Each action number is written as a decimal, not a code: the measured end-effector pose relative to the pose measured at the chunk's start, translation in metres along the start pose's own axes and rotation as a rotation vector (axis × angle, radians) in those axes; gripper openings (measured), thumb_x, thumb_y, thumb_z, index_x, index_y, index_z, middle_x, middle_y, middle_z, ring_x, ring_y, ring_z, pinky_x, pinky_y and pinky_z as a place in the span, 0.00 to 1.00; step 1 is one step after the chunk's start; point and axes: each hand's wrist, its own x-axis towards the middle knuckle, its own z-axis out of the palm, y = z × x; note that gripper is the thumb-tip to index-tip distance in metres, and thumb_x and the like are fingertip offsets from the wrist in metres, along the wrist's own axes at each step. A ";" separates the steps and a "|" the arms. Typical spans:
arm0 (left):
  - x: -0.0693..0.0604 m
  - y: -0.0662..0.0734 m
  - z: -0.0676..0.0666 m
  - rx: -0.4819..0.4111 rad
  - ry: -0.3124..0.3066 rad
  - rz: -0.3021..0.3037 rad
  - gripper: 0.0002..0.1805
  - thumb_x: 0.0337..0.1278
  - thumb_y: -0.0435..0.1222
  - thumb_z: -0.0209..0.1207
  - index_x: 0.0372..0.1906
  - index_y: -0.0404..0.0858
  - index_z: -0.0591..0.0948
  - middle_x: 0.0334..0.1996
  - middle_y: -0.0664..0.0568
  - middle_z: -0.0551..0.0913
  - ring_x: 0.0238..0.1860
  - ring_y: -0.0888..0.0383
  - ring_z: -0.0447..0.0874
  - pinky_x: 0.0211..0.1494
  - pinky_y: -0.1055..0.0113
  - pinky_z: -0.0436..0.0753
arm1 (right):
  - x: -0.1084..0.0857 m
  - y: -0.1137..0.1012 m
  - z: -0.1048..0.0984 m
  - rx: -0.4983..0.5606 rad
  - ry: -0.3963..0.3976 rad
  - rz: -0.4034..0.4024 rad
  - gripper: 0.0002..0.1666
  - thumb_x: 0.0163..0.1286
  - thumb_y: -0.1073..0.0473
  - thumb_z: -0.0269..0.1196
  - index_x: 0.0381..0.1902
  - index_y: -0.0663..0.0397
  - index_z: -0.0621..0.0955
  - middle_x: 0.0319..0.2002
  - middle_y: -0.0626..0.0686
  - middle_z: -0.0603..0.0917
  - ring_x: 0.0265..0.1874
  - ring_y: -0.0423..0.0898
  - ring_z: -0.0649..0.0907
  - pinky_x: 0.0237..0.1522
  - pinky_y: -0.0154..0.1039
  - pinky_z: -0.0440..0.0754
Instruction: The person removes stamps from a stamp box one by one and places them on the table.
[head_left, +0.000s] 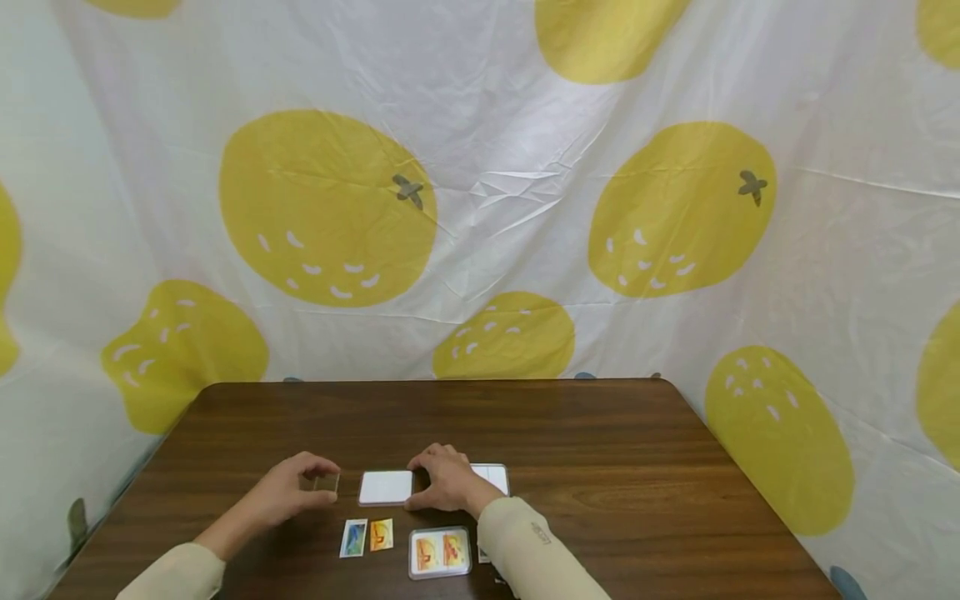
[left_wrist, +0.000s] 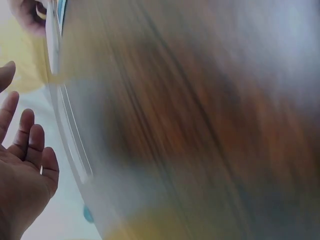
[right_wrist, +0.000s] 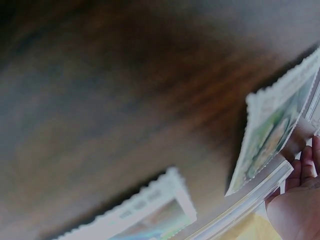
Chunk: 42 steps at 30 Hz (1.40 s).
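Observation:
A clear flat case [head_left: 327,483] lies at the left, between the spread thumb and fingers of my left hand [head_left: 288,492]. In the left wrist view the fingers of that hand [left_wrist: 27,160] are apart, beside the clear case [left_wrist: 74,132]. My right hand [head_left: 444,482] arches at the right edge of a clear-rimmed case with a white insert [head_left: 386,487]; whether it touches is unclear. Nearer me lie a blue stamp [head_left: 353,538], an orange stamp [head_left: 381,534] and a case holding two orange stamps [head_left: 440,567]. Two stamps [right_wrist: 272,130] show close up in the right wrist view.
Another white case [head_left: 492,477] is partly hidden behind my right hand. Small items [head_left: 483,555] show beside my right sleeve, mostly covered by it. The brown wooden table [head_left: 637,467] reaches back to a white cloth [head_left: 495,208] with yellow fruit shapes.

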 end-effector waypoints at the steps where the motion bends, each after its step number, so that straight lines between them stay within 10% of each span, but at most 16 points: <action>1: -0.001 -0.002 -0.002 0.004 0.006 -0.014 0.21 0.52 0.40 0.72 0.50 0.36 0.83 0.46 0.48 0.80 0.48 0.47 0.77 0.51 0.48 0.75 | 0.000 0.000 0.000 -0.004 0.000 0.000 0.32 0.57 0.38 0.72 0.57 0.40 0.81 0.57 0.47 0.75 0.60 0.48 0.71 0.62 0.47 0.66; 18: -0.009 -0.046 -0.032 0.144 0.037 -0.007 0.29 0.46 0.42 0.75 0.53 0.30 0.81 0.46 0.43 0.80 0.46 0.47 0.77 0.48 0.51 0.75 | -0.001 -0.001 -0.001 0.001 0.001 -0.005 0.32 0.57 0.38 0.72 0.57 0.42 0.81 0.57 0.47 0.75 0.60 0.48 0.71 0.61 0.47 0.66; 42: -0.005 -0.044 -0.031 0.298 -0.054 -0.050 0.37 0.40 0.48 0.76 0.56 0.31 0.80 0.48 0.46 0.78 0.51 0.43 0.72 0.50 0.39 0.68 | 0.000 -0.003 0.000 -0.022 0.003 0.004 0.32 0.56 0.38 0.73 0.56 0.40 0.81 0.56 0.46 0.76 0.60 0.48 0.72 0.61 0.46 0.66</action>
